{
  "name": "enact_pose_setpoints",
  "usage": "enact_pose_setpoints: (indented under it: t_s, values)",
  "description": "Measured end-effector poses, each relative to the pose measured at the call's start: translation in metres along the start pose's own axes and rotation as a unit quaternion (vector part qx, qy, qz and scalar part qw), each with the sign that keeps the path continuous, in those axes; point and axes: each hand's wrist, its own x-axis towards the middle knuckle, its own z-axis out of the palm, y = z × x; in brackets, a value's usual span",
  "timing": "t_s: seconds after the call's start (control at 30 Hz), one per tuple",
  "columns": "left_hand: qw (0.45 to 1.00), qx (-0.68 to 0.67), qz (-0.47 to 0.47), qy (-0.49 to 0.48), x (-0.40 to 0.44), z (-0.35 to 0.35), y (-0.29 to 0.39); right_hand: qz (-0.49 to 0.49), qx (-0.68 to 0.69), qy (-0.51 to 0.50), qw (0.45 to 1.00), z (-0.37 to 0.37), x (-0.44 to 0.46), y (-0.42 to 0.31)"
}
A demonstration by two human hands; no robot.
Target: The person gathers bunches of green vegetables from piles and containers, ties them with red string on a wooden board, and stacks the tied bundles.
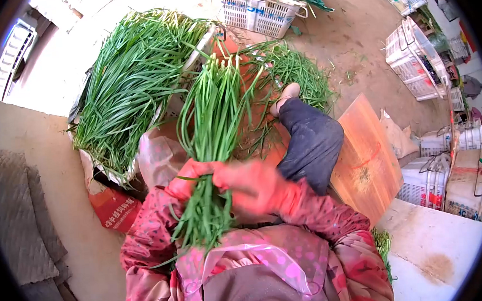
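A bunch of long green chives (pixel 212 116) lies upright before my lap, pale stem ends pointing away and leaf tips hanging toward my apron. My left hand (pixel 186 178), in a red glove, is closed around its middle. My right hand (pixel 257 188), gloved alike, is at the right side of the bunch. Motion smears its fingers, so whether it grips anything is unclear. A thin green strand (pixel 187 178) crosses the left glove. Just beyond, to the left, a large heap of chives (pixel 132 80) fills a white crate (pixel 200 49).
Loose greens (pixel 302 72) lie on the floor near my shoe (pixel 288 95). A wooden board (pixel 366 159) leans at my right. White baskets (pixel 263 14) stand at the back, with more crates (pixel 414 57) along the right. A red printed bag (pixel 115 210) sits at left.
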Motion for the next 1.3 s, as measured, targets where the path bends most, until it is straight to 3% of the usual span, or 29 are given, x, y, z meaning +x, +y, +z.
enact_pose_setpoints:
  t_s: [0.03, 0.07, 0.1, 0.17, 0.23, 0.3, 0.37, 0.43, 0.5, 0.57, 0.6, 0.67, 0.7, 0.73, 0.77, 0.8, 0.83, 0.9, 0.97, 1.03, 1.07, 1.13, 1.2, 1.3]
  values:
    - [1.000, 0.001, 0.010, -0.020, -0.014, -0.003, 0.000, 0.019, -0.050, 0.163, 0.985, -0.007, -0.006, 0.018]
    - [1.000, 0.010, 0.015, -0.009, -0.014, -0.027, -0.021, 0.223, 0.073, 0.309, 0.922, -0.006, -0.012, 0.038]
    - [0.994, 0.092, -0.015, 0.053, -0.034, -0.018, -0.012, 0.263, 0.050, 0.372, 0.889, -0.011, -0.014, 0.069]
    - [0.980, 0.182, -0.005, 0.080, -0.054, -0.030, -0.023, 0.293, 0.063, 0.349, 0.888, -0.004, -0.008, 0.094]
    - [0.980, 0.162, -0.057, 0.101, -0.080, -0.024, -0.022, 0.418, 0.250, 0.262, 0.833, 0.021, 0.009, 0.102]
    - [0.976, 0.191, -0.051, 0.089, -0.101, -0.028, -0.030, 0.490, 0.320, 0.081, 0.807, 0.039, 0.012, 0.110]
    - [0.983, 0.098, -0.086, 0.132, -0.126, -0.028, -0.041, 0.522, 0.328, 0.066, 0.785, 0.055, 0.004, 0.116]
    - [0.974, 0.111, -0.132, 0.144, -0.143, -0.063, -0.069, 0.495, 0.318, 0.143, 0.796, 0.044, -0.018, 0.126]
    - [0.979, 0.092, -0.113, 0.141, -0.152, -0.069, -0.090, 0.507, 0.374, 0.277, 0.725, 0.019, -0.034, 0.153]
    - [0.987, 0.072, -0.077, 0.123, -0.157, -0.075, -0.106, 0.458, 0.302, 0.392, 0.739, -0.013, -0.063, 0.193]
    - [0.990, 0.060, -0.058, 0.114, -0.159, -0.076, -0.114, 0.463, 0.298, 0.391, 0.737, -0.019, -0.058, 0.179]
    - [0.994, 0.041, -0.016, 0.096, -0.159, -0.079, -0.120, 0.441, 0.232, 0.279, 0.821, -0.035, -0.028, 0.135]
    - [0.995, 0.038, -0.015, 0.094, -0.160, -0.081, -0.120, 0.390, 0.041, 0.184, 0.901, -0.019, -0.026, 0.135]
    - [0.994, 0.029, -0.060, 0.091, -0.163, -0.082, -0.117, 0.350, -0.115, 0.113, 0.923, -0.004, 0.001, 0.086]
    - [0.990, 0.021, -0.107, 0.087, -0.164, -0.082, -0.114, 0.170, -0.240, 0.141, 0.945, 0.024, 0.001, 0.093]
    - [0.990, 0.020, -0.107, 0.085, -0.162, -0.082, -0.114, 0.155, -0.315, 0.098, 0.931, 0.043, 0.017, 0.078]
    - [0.991, 0.056, -0.085, 0.085, -0.159, -0.079, -0.113, 0.194, -0.300, 0.006, 0.934, 0.053, 0.032, 0.075]
    - [0.990, 0.088, -0.063, 0.087, -0.159, -0.076, -0.115, 0.213, -0.304, 0.025, 0.928, 0.077, 0.032, 0.116]
    - [0.979, 0.182, -0.016, 0.088, -0.164, -0.076, -0.116, 0.242, -0.237, 0.194, 0.921, 0.073, 0.007, 0.166]
    - [0.964, 0.249, -0.003, 0.088, -0.165, -0.072, -0.115, 0.324, -0.245, 0.225, 0.886, 0.034, -0.015, 0.209]
    - [0.955, 0.284, 0.001, 0.090, -0.164, -0.070, -0.114, 0.355, -0.291, 0.127, 0.880, 0.001, -0.029, 0.228]
    - [0.931, 0.354, -0.006, 0.088, -0.162, -0.064, -0.110, 0.385, -0.334, 0.026, 0.860, -0.027, -0.033, 0.220]
    - [0.900, 0.427, -0.018, 0.086, -0.160, -0.057, -0.103, 0.394, -0.138, 0.038, 0.908, -0.043, 0.007, 0.152]
    - [0.836, 0.538, -0.066, 0.082, -0.155, -0.045, -0.083, 0.383, -0.133, -0.080, 0.911, 0.004, 0.056, 0.088]
